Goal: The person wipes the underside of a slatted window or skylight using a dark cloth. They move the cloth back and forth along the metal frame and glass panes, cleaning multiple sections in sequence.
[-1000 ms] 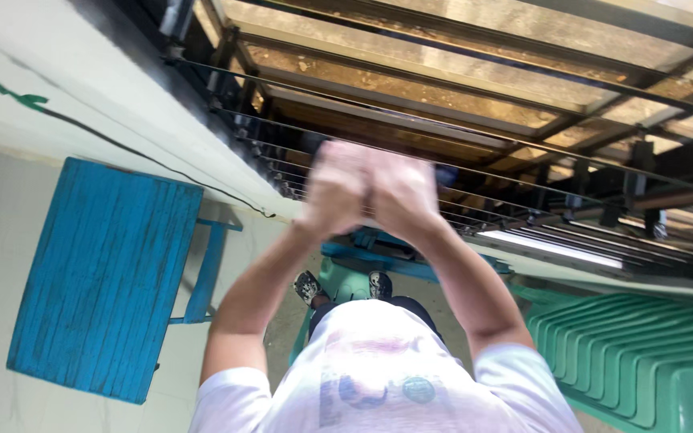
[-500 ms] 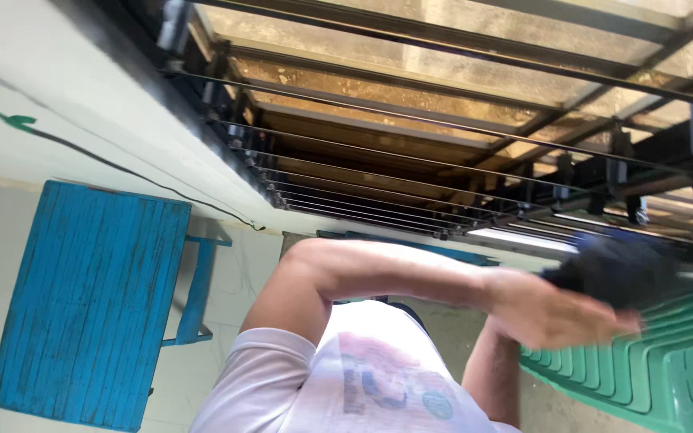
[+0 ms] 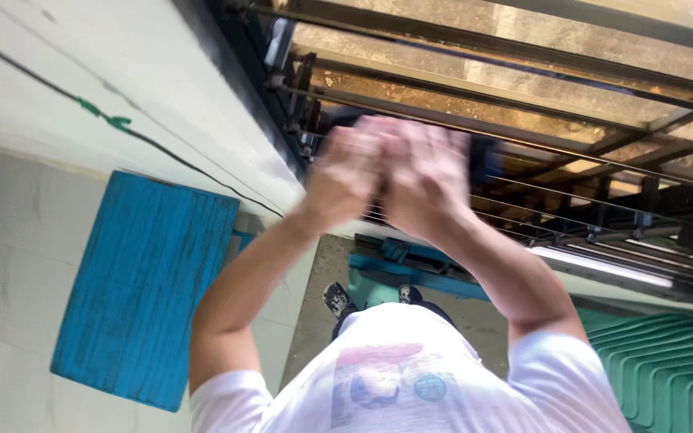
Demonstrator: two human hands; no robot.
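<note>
Head view, tilted oddly: the person's white printed T-shirt (image 3: 411, 385) fills the bottom edge and both bare arms run from it toward the middle of the frame.

Left hand (image 3: 345, 178) and right hand (image 3: 429, 183) are raised together, side by side and touching or nearly so, both motion-blurred. Fingers of both look curled inward, but the blur hides whether they are clenched or grasping; cannot tell. A dark object (image 3: 484, 157) shows just at the far edge of the right hand, touching or just behind it; its kind is not readable, nor whether the hand holds it.

Containers: none can be made out, so no contents to note.

Around the hands: thin taut lines (image 3: 603, 204) run across right behind them, with dark metal bars (image 3: 523, 56) and translucent roof panels (image 3: 411, 92) beyond. A long tube lamp (image 3: 603, 269) lies near the right forearm. A stack of green plastic chairs (image 3: 667, 369) sits at the right edge. A blue wooden table (image 3: 150, 285) stands to the left against a pale tiled wall (image 3: 10, 240), a thin black cable (image 3: 162, 152) crossing the white surface above it. Between the arms, two patterned shoes (image 3: 337, 298) show beside a blue frame (image 3: 411, 269).
</note>
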